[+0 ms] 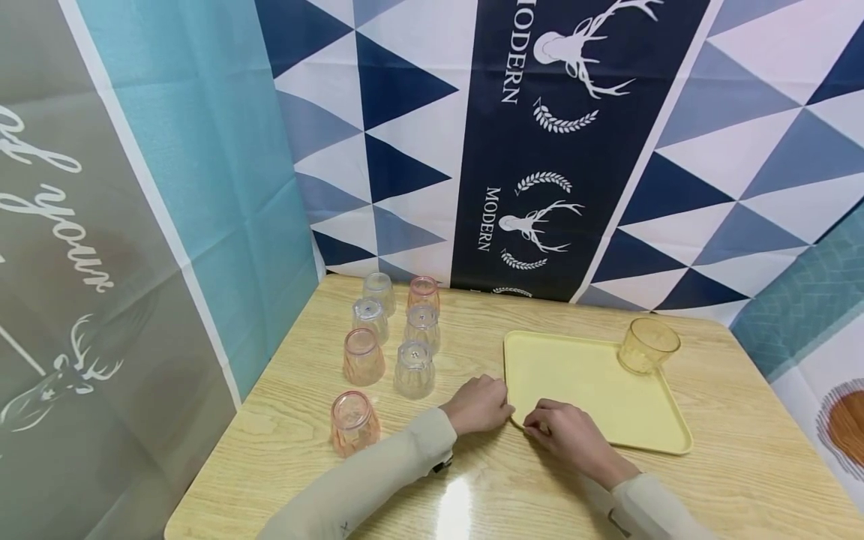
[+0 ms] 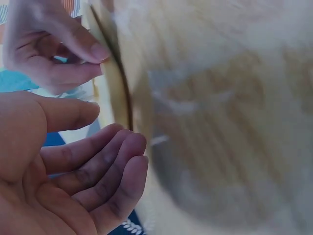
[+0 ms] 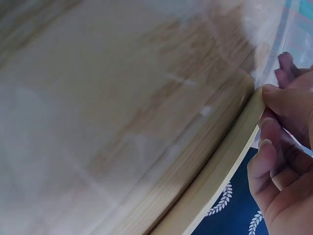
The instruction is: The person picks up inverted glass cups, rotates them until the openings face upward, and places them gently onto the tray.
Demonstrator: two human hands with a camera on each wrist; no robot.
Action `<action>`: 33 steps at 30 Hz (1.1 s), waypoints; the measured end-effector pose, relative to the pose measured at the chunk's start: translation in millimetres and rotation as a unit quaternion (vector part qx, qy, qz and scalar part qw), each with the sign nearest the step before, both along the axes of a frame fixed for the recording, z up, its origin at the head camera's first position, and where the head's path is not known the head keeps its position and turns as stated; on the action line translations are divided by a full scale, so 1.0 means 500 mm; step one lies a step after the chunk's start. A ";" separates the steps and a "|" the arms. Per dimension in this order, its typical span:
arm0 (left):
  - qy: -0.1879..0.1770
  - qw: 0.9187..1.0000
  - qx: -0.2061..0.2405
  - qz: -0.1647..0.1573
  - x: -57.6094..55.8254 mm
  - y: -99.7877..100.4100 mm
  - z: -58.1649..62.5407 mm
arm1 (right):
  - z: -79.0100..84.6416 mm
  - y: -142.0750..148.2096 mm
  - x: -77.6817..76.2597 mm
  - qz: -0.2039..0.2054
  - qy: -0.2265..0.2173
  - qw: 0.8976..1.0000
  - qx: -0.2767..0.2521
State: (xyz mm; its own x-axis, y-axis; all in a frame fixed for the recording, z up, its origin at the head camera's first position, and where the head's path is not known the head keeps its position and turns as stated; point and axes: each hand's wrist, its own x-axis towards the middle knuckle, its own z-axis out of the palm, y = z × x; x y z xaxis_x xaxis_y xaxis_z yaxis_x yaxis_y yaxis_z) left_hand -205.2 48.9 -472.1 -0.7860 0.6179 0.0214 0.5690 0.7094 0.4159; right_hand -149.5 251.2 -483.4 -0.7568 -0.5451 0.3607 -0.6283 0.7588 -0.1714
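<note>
A pale yellow rectangular tray (image 1: 580, 382) lies on the wooden table. At its front left, my right hand (image 1: 574, 439) pinches the rim between thumb and fingers; the left wrist view shows this pinch on the tray's edge (image 2: 115, 88). Beside it, my left hand (image 1: 479, 405) is at the tray's left front corner. In the left wrist view its fingers are loosely bent, their tips at the rim, with the thumb held apart from them. A yellow see-through cup (image 1: 648, 345) stands at the tray's back right corner.
Left of the tray, several clear and pink cups stand in rough rows, among them a clear cup (image 1: 414, 369) and a pink cup (image 1: 364, 356). Another pink cup (image 1: 354, 422) is nearest, beside my left sleeve (image 1: 378, 472). Patterned cloth (image 1: 405, 150) hangs behind the table.
</note>
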 end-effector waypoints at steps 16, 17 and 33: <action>0.078 0.996 0.011 -0.047 0.046 -0.093 0.138 | 0.010 -0.006 0.004 -0.018 -0.017 1.000 0.002; 0.081 0.995 0.011 -0.050 0.050 -0.101 0.148 | 0.010 -0.006 0.004 -0.020 -0.018 1.000 0.002; 0.100 0.991 0.009 -0.087 0.057 -0.272 0.220 | 0.004 0.002 0.003 -0.029 -0.033 0.999 -0.005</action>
State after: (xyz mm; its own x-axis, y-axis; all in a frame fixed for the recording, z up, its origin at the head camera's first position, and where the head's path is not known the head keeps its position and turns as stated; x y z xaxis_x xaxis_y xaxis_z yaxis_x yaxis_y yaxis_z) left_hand -176.9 -87.1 -361.9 -0.6466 0.7417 0.1785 0.7543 0.5866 0.2949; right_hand -148.0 252.0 -481.3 -0.8096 -0.4961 0.3138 -0.5702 0.7916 -0.2196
